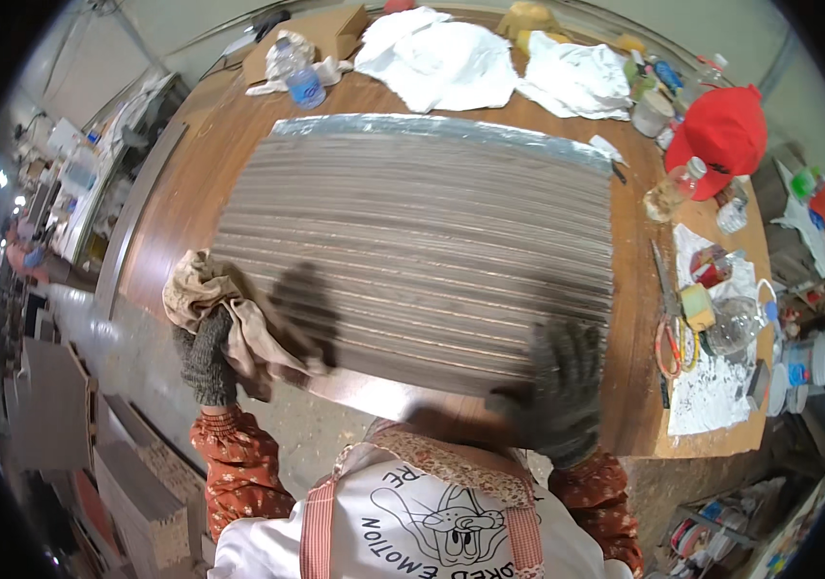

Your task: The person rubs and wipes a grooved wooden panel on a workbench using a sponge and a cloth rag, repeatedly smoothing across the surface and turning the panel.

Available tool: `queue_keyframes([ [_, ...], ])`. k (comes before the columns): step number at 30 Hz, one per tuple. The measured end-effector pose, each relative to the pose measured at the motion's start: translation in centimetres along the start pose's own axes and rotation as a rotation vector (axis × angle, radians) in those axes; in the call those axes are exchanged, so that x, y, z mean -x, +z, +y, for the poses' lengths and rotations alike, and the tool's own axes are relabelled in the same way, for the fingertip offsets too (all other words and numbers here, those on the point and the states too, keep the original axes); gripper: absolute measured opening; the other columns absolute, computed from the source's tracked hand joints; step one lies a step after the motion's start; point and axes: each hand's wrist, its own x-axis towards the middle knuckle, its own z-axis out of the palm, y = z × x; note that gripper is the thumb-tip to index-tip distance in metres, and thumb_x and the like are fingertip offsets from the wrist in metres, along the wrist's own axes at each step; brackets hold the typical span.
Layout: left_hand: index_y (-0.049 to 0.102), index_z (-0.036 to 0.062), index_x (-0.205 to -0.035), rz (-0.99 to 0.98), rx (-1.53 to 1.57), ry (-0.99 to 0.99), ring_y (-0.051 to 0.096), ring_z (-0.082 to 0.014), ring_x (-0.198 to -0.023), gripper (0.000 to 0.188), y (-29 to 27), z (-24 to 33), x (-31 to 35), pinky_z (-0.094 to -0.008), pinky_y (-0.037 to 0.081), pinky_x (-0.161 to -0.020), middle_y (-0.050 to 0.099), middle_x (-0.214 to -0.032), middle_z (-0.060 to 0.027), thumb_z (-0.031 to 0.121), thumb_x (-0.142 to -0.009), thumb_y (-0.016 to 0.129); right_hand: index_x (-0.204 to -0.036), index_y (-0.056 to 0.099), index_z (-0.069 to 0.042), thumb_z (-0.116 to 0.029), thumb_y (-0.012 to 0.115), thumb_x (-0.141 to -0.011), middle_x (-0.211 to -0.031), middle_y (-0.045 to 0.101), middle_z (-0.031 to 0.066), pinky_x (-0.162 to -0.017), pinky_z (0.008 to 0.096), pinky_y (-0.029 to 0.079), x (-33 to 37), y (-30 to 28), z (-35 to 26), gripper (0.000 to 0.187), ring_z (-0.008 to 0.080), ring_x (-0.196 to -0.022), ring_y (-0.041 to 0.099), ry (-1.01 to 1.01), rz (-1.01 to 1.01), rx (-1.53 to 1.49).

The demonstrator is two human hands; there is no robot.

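So you had a beige rag bunched in your gloved left hand, your gloved right hand over the near right corner of those grey-brown strips, and a red cap plus scissors off right on the table.

Before you, long grey-brown strips lie in close rows on the desk; the beige cloth you hold bunches and droops near their left edge.

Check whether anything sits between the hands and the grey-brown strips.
Left hand: the beige cloth it holds, beside the near-left corner of the strips. Right hand: nothing visible; it's over their near-right corner, contact unclear.
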Motion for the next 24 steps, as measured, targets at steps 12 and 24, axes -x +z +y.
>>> queue_keyframes([
  [12,0.045,0.0063,-0.143,-0.425,-0.747,0.659,0.041,-0.0296,-0.135,0.058,20.4,-6.6,14.8,-0.047,0.041,-0.108,0.047,-0.141,-0.0192,0.038,-0.095,0.053,-0.146,0.034,0.003,-0.068,0.072,-0.072,-0.145,0.04,0.0235,-0.117,0.0637,0.022,1.4,6.8,-1.3,0.108,0.0454,-0.14,0.032,0.024,-0.302,-0.01],
  [24,0.058,0.003,-0.111,0.293,-0.579,0.071,0.064,-0.0214,-0.088,0.018,0.2,-4.6,-2.7,-0.0321,0.054,-0.07,0.067,-0.1,-0.0088,0.014,-0.097,0.057,-0.147,0.031,0.002,-0.078,0.06,-0.075,-0.145,0.041,0.0276,-0.112,0.0665,0.03,0.7,5.6,-1.4,0.111,0.0487,-0.136,0.039,-0.115,-0.134,0.093],
])
